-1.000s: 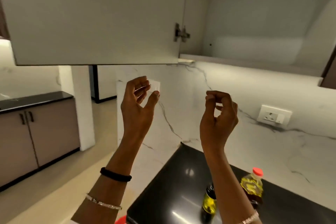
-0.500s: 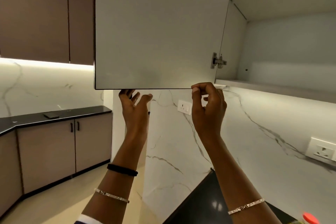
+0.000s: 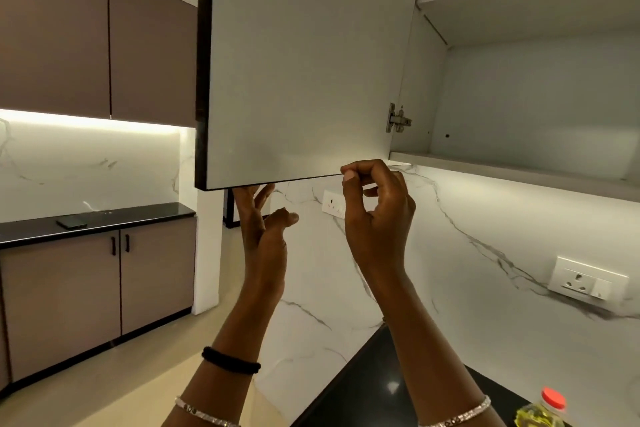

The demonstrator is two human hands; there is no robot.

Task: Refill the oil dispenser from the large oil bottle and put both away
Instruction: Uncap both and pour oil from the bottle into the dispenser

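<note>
Red-capped bottle [image 3: 542, 416] logged on black counter [image 3: 374, 392], lower right, well below open door [image 3: 304, 62]. Left hand [image 3: 263, 229] noted spread, fingers up behind door's lower edge. Right hand [image 3: 377, 215] noted curled, fingertips together, touching that edge.

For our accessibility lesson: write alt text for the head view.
The right hand pinches the lower edge of an open cabinet door; the left hand reaches up behind it. A red-capped oil bottle peeks in bottom right, by the black counter.
</note>
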